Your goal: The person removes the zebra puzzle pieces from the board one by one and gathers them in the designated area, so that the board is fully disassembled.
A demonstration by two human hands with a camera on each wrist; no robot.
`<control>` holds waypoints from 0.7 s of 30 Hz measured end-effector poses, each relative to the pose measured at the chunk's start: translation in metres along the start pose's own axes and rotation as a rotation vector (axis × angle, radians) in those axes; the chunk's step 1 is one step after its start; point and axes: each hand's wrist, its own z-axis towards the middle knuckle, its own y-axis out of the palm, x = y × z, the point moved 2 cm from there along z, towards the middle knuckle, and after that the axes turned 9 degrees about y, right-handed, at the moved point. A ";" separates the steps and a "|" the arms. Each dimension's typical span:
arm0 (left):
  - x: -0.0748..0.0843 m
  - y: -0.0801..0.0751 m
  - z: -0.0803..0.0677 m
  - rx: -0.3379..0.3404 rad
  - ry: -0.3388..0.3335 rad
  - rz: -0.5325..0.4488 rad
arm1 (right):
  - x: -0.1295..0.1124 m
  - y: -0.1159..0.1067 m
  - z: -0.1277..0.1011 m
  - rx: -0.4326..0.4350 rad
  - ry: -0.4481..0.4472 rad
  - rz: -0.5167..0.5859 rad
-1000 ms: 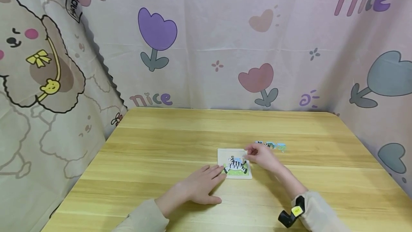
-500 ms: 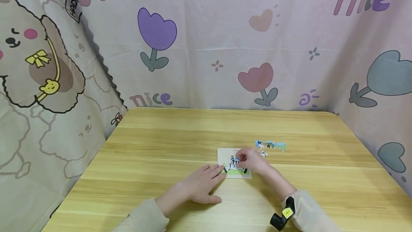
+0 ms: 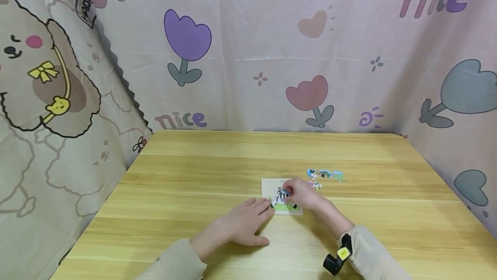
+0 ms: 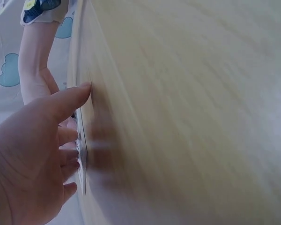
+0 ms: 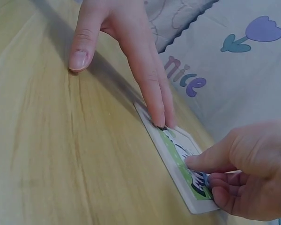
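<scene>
I'm pinching a puzzle piece [image 3: 286,192] in my right hand [image 3: 303,194] over the zebra board [image 3: 281,202], left hand's [image 3: 237,227] flat fingers [image 5: 152,101] bracing it; a skewed press could jam the piece.

A light wooden bench [image 3: 217,168] with pale grain stripes is seen, enclosed on three sides by hung printed cloth [image 3: 256,47]. Purple [image 3: 187,34], pink [image 3: 308,92] and grey-blue tulips [image 3: 466,88] and the word "nice" [image 3: 180,120] are printed on the pinkish fabric. A cartoon dog with a yellow bow [image 3: 42,70] is shown on the left panel. Even, soft lighting is noted; folds are visible in the cloth.
</scene>
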 end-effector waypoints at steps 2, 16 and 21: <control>0.003 -0.001 0.004 -0.010 0.016 0.004 | -0.001 -0.001 0.000 -0.020 0.002 -0.003; 0.012 -0.007 0.015 -0.060 0.046 0.031 | -0.010 -0.001 0.002 -0.046 -0.021 -0.030; 0.012 -0.007 0.016 -0.062 0.046 0.031 | -0.012 -0.001 0.005 -0.041 0.025 -0.014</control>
